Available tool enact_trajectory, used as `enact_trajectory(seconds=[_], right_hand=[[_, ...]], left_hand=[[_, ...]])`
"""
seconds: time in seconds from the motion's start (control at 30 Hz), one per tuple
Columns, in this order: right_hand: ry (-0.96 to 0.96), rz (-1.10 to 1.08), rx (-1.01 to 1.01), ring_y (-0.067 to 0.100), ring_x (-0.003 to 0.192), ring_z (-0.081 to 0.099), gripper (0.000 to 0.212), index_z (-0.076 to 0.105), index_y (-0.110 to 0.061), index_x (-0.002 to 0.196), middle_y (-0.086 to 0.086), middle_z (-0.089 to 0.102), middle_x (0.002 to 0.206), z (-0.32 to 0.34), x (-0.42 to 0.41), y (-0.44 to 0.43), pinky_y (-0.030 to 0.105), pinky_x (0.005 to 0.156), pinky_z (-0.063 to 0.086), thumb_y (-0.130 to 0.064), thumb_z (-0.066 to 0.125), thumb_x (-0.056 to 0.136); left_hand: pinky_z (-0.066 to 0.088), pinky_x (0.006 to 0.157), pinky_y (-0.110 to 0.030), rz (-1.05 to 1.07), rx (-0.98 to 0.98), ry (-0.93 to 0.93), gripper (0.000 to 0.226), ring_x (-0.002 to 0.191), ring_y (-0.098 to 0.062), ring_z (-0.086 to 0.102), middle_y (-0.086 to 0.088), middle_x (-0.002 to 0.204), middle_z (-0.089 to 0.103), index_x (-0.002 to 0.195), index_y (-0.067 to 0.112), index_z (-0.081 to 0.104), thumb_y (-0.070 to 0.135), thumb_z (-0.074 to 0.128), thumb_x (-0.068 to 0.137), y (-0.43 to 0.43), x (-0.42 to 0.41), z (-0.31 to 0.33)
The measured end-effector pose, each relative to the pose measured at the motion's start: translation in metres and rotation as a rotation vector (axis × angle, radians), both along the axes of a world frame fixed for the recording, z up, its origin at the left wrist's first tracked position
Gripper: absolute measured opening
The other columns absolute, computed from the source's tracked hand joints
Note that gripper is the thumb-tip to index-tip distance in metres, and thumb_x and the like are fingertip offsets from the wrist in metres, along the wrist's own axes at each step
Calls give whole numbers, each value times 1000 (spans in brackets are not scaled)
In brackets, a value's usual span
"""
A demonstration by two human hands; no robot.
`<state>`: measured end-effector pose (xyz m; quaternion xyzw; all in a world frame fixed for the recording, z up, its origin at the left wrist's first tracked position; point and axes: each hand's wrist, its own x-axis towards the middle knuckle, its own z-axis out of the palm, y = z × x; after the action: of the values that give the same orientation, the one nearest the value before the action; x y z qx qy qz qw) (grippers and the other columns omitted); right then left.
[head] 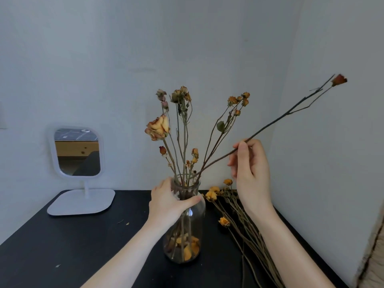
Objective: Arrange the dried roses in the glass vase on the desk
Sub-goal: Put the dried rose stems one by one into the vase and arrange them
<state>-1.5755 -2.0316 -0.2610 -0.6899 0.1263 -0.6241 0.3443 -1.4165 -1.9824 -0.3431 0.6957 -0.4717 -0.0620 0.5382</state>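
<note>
A clear glass vase stands on the black desk, holding several dried roses with loose petals at its bottom. My left hand grips the vase at its neck. My right hand pinches a long dried rose stem that leans up to the right, its red-orange bud at the far tip and its lower end inside the vase mouth. More dried roses lie flat on the desk to the right of the vase, partly hidden by my right forearm.
A white table mirror on a flat base stands at the desk's back left. White walls close in behind and on the right. Small bits of dried plant lie on the desk. A beige fabric edge shows at the lower right.
</note>
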Motion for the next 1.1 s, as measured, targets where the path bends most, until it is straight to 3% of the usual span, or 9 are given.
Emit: enact_trajectory(seconds=[0.13, 0.43, 0.57, 0.67, 0.77, 0.9, 1.1], right_hand=[[110, -63, -15, 1, 57, 50, 18, 52, -25, 88, -6, 54, 66, -2, 9, -3, 13, 53, 39, -25, 37, 98], [455, -139, -93, -12, 71, 53, 8, 58, -25, 89, -14, 55, 69, -9, 32, -6, 2, 61, 41, -25, 51, 93], [584, -174, -74, 4, 66, 57, 11, 62, -25, 86, -10, 58, 68, -16, 40, -6, 11, 57, 44, -31, 54, 91], [673, -178, -51, 4, 61, 54, 13, 66, -22, 90, -13, 54, 64, -20, 45, -8, 13, 57, 40, -30, 56, 90], [664, -142, -15, 3, 58, 52, 12, 65, -24, 93, -12, 53, 62, -21, 47, -8, 10, 55, 37, -32, 57, 89], [520, -77, 56, 9, 64, 59, 8, 61, -31, 82, -3, 60, 65, -18, 46, -8, 10, 56, 43, -33, 57, 89], [565, -55, 63, -8, 56, 53, 16, 64, -28, 77, -10, 55, 57, -20, 44, -8, 3, 53, 41, -31, 55, 90]], left_hand=[[47, 90, -45, 120, 22, -46, 72, 106, -18, 48, 5, 103, 55, 100, 23, 53, 69, 72, 48, -2, -6, 0], [52, 82, -43, 40, -17, 106, 60, 95, -12, 57, 9, 99, 59, 93, 30, 47, 62, 76, 52, -4, -7, -6], [53, 78, -44, 35, -12, 103, 64, 91, -15, 59, 4, 96, 59, 95, 23, 51, 62, 76, 51, -4, -7, -6], [54, 75, -45, 36, -14, 108, 67, 89, -16, 60, 2, 94, 59, 95, 21, 51, 65, 73, 49, -4, -8, -5], [54, 75, -44, 39, -11, 103, 67, 89, -15, 59, 2, 94, 59, 95, 22, 50, 64, 73, 49, -4, -8, -5], [54, 76, -43, 44, -11, 103, 68, 89, -13, 59, 4, 94, 58, 96, 23, 51, 67, 72, 48, -4, -8, -6], [53, 78, -44, 41, -6, 111, 68, 91, -14, 58, 5, 96, 59, 94, 25, 49, 68, 70, 46, -3, -8, -6]])
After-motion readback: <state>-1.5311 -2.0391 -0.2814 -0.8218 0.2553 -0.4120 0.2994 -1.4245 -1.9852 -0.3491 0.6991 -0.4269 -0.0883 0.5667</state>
